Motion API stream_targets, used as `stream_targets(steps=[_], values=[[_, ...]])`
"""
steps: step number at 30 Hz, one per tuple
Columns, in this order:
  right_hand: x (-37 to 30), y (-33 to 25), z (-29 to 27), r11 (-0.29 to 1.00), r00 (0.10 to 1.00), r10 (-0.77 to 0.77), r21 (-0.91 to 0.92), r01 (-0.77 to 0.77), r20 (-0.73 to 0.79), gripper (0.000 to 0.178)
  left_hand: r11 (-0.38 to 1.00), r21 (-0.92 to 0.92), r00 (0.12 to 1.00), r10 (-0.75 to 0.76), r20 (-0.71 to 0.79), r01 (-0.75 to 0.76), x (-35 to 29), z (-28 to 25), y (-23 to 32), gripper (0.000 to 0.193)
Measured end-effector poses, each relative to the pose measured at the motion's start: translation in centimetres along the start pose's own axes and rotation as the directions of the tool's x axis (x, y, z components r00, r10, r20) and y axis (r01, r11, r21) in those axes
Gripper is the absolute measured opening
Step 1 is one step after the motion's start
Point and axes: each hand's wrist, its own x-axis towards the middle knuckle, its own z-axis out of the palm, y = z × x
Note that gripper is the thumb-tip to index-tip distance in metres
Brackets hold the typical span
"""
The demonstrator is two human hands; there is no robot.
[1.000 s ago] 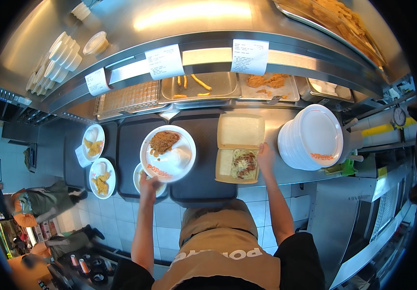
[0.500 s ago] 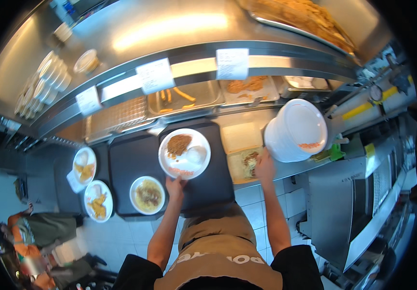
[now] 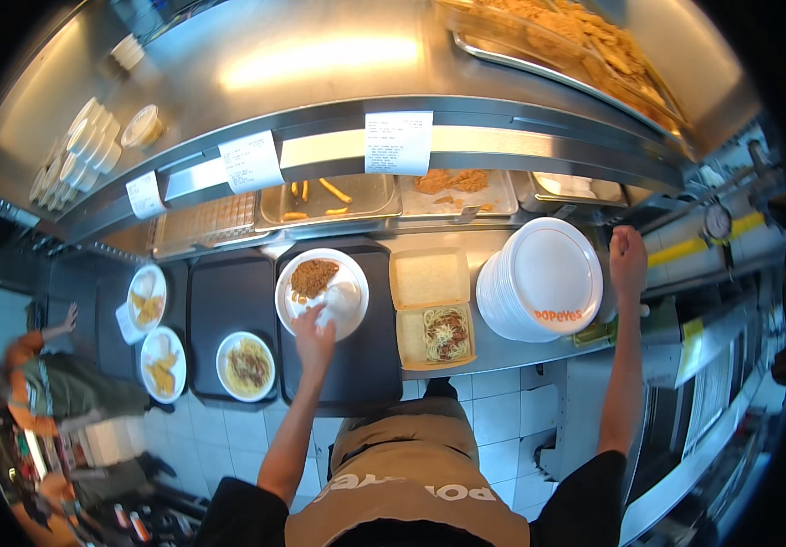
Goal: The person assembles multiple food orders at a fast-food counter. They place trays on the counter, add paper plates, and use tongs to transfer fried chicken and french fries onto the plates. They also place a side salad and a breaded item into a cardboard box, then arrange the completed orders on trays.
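Over the near edge of a round white plate (image 3: 348,319) is my left hand (image 3: 313,339), its fingers apart and nearest a white mound (image 3: 344,297). Beside the mound lies a brown fried piece (image 3: 313,276). The plate rests on a dark tray (image 3: 370,383). My right hand (image 3: 628,260) is raised to the right of a tall stack of white plates (image 3: 552,264). Its fingers are curled closed, and I cannot make out anything in them. Between tray and stack sits an open takeaway box (image 3: 431,269) with sauced spaghetti (image 3: 447,335) in its near half.
Leftward, a bowl of noodles (image 3: 245,365) and two plates of fried food (image 3: 164,363) stand on trays. Under the shelf are pans of fries (image 3: 333,191) and fried pieces (image 3: 452,182). Paper slips (image 3: 399,143) hang from the shelf rail. A person (image 3: 56,392) is at far left.
My right hand has left the takeaway box and moved right, past the plate stack. My left hand has gone from the plate's near rim to over the plate.
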Motion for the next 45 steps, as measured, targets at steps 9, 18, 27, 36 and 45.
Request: stream_targets(steps=[9, 18, 27, 36, 45], values=[[10.3, 9.7, 5.6, 0.988, 0.999, -0.032, 0.151, 0.029, 0.014, 0.018, 0.971, -0.049, 0.971, -0.229, 0.074, 0.233, 2.2, 8.2, -1.3, 0.048], [-13.1, 14.8, 5.9, 0.943, 0.819, 0.304, -0.277, -0.186, 0.486, 0.039, 0.989, 0.020, 0.971, -0.140, -0.195, 0.146, -1.9, 5.7, 9.8, 0.029], [-15.8, 16.9, 0.3, 0.937, 0.767, 0.263, 0.035, -0.348, 0.585, 0.023, 0.909, -0.212, 0.684, -0.101, 0.723, 0.359, -6.8, 7.5, 24.2, 0.016], [-25.7, -7.8, -17.2, 0.661, 0.547, 0.039, 0.389, -0.642, 0.836, 0.021, 0.681, -0.346, 0.124, 0.353, 0.927, 0.646, -10.2, 2.2, 21.6, 0.089], [-30.0, -30.5, -2.6, 0.520, 0.737, -0.199, 0.707, -0.478, 0.645, 0.020, 0.330, -0.314, 0.355, -0.068, 0.932, 0.890, -10.8, -7.9, 15.0, 0.075]])
